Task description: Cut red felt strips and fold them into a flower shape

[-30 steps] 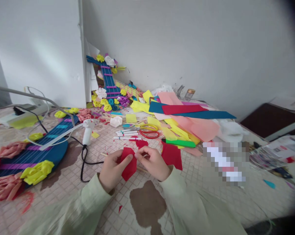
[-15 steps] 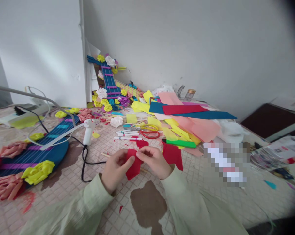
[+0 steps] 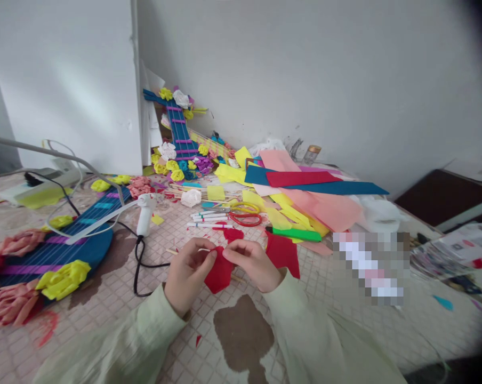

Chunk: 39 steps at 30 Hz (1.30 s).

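Note:
Both my hands meet over the tiled table near its front. My left hand (image 3: 187, 274) and my right hand (image 3: 252, 264) pinch one piece of red paper (image 3: 220, 273) between them, fingers closed on its upper edge. The paper is partly gathered and hangs below my fingers. Another red paper piece (image 3: 281, 252) lies flat just right of my right hand. A smaller red scrap (image 3: 233, 233) lies just beyond my fingers. Pale green sleeves cover both my arms.
A white glue gun (image 3: 145, 213) with a black cord stands left of my hands. Red-and-yellow scissors (image 3: 244, 214), markers (image 3: 207, 218), a green highlighter (image 3: 297, 234) and coloured paper sheets (image 3: 316, 200) lie behind. Blue guitar-shaped boards with paper flowers lie at the left (image 3: 53, 256) and lean on the wall (image 3: 179, 130).
The red paper has gone from a flat shape to a more gathered one, and my fingers have drawn closer together on its top edge. My hands stay in the same place.

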Tool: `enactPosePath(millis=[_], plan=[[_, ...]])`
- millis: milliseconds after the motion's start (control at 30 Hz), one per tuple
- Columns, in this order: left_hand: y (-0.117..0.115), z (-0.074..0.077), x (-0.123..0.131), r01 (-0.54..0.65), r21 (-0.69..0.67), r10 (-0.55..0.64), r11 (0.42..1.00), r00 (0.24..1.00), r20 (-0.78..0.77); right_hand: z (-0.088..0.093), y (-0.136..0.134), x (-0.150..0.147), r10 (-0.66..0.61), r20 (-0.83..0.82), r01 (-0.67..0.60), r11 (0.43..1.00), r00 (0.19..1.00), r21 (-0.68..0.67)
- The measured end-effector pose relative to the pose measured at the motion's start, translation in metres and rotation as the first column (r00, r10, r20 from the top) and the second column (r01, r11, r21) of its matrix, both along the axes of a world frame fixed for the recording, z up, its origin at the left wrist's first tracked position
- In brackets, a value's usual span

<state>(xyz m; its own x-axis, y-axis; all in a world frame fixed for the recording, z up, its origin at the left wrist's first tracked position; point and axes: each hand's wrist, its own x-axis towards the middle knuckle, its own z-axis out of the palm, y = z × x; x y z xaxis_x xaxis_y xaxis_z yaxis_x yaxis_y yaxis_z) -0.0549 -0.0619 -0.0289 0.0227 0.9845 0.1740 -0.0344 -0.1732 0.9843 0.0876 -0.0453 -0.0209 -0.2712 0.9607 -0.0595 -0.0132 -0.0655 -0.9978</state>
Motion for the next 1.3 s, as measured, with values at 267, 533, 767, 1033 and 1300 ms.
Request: enactPosePath(millis=[267,533,767,1033,1300], plan=[[-0.0017,-0.0006,-0.0042,0.039,0.144,-0.017,0.989,0.988,-0.151,0.0031,0.0004,0.0006,-0.002,0.042,0.001,1.000,0.999,0.029],[-0.0008,-0.0018,-0.0053,0.009,0.175,0.031,0.985,0.974,-0.223,0.0007,0.0006,0.0015,-0.002,0.020,0.001,1.000,1.000,0.024],[0.0029,-0.0019,-0.0015,-0.004,0.064,0.009,0.998,0.997,-0.077,0.0004,0.0023,0.0032,-0.014,-0.010,0.014,1.000,1.000,0.011],[0.0040,-0.0017,-0.0029,0.051,-0.013,-0.052,0.999,0.998,-0.034,0.0040,0.0024,0.0032,0.013,0.046,-0.015,0.999,0.999,0.037],[0.0042,0.0042,-0.0011,0.083,-0.101,-0.080,0.991,0.996,0.035,0.0036,0.0025,0.0040,0.028,0.122,-0.039,0.996,0.992,0.086]])
